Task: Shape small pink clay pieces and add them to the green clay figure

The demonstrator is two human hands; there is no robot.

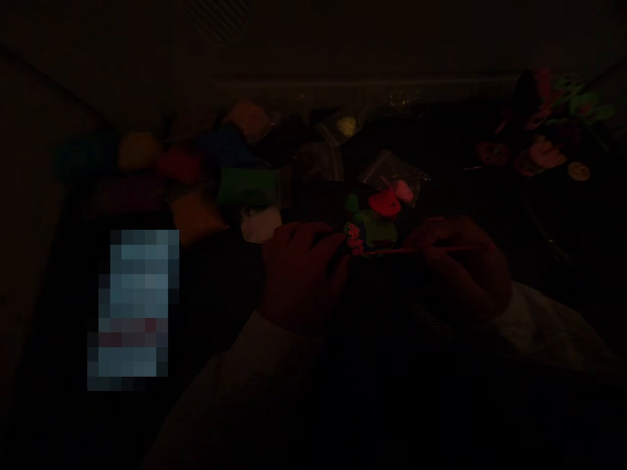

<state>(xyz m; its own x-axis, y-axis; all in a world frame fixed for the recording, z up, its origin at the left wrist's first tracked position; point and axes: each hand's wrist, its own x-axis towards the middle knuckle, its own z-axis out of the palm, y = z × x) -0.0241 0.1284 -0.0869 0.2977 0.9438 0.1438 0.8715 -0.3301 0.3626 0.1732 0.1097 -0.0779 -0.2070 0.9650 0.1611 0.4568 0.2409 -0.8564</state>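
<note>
The scene is very dark. A small clay figure [377, 226] with a green body, a red top piece and a cluster of small pink-red flowers stands near the middle. My left hand [304, 277] is curled at its left side, fingers gripping the edge; the fingertips are partly hidden. Between the thumb and fingers of my right hand [463, 264] is a thin reddish stick [401, 250]. The stick's tip reaches the lower front of the figure, by the flowers. Just behind the figure lies a clear plastic bag [386, 168], with a pink lump [403, 190] before it.
Bags of coloured clay, among them green [247, 186], orange [198, 219], red [180, 163] and white [261, 225], spread across the back left. A bright blurred screen [140, 294] lies at the left. Several finished-looking clay pieces [541, 156] stand at the back right.
</note>
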